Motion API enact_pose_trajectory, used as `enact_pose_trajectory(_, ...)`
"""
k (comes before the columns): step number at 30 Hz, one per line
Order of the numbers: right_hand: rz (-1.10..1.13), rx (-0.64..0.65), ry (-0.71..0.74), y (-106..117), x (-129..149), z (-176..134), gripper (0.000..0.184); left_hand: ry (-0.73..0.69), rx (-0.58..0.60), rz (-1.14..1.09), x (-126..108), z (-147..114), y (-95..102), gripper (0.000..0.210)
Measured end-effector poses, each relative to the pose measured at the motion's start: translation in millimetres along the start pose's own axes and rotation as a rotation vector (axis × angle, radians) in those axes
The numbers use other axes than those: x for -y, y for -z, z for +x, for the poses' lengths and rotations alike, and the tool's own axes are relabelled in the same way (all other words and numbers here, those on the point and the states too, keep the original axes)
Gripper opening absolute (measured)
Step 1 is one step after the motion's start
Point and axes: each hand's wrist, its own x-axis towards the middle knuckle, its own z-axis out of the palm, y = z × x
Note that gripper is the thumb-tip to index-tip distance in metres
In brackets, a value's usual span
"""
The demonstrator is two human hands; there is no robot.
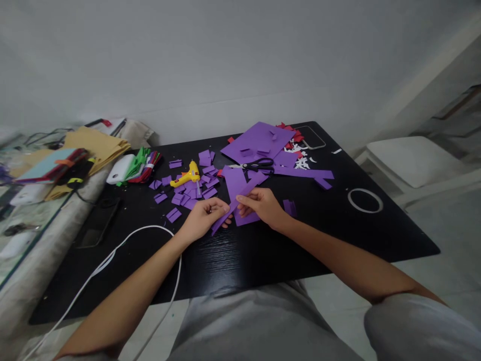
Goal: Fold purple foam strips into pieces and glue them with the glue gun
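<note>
A long purple paper strip (252,184) runs slantwise between my hands over the black table. My left hand (205,216) pinches its lower end between thumb and fingers. Higher up, my right hand (260,204) grips the same strip, thumb on top. Beneath it lies a flat purple sheet (233,181), partly covered by my right hand. Black-handled scissors (255,164) rest just beyond. To the left, a yellow hot glue gun (187,175) lies on a heap of small folded purple paper pieces (178,198).
A large purple sheet (259,138) lies at the back, near red and white paper scraps (301,161). A roll-like ring (365,200) sits right. A white cable (128,238) crosses the left side, near a dark phone (98,223). A white chair (404,155) stands right.
</note>
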Motion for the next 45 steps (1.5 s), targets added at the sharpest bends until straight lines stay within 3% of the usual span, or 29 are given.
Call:
enact_pose_trajectory(5,0.029,-0.009,-0.005,0.2,-2.1,0.5,0.044,-0.022,-0.034,-0.013,-0.6,-0.1,-1.1,0.037)
enact_pose_trajectory(12,-0.019,0.106,-0.090,-6.4,-6.5,-7.2,0.044,-0.032,-0.038,0.009,-1.4,-1.1,-3.6,0.034)
enact_pose_trajectory(31,-0.006,0.055,-0.019,-0.7,-3.9,-1.5,0.045,-0.062,-0.049,-0.002,0.8,-0.9,-1.5,0.033)
enact_pose_trajectory(45,0.004,0.101,-0.038,-5.4,-4.5,-5.9,0.044,-0.108,-0.084,0.066,2.2,-0.3,-3.6,0.032)
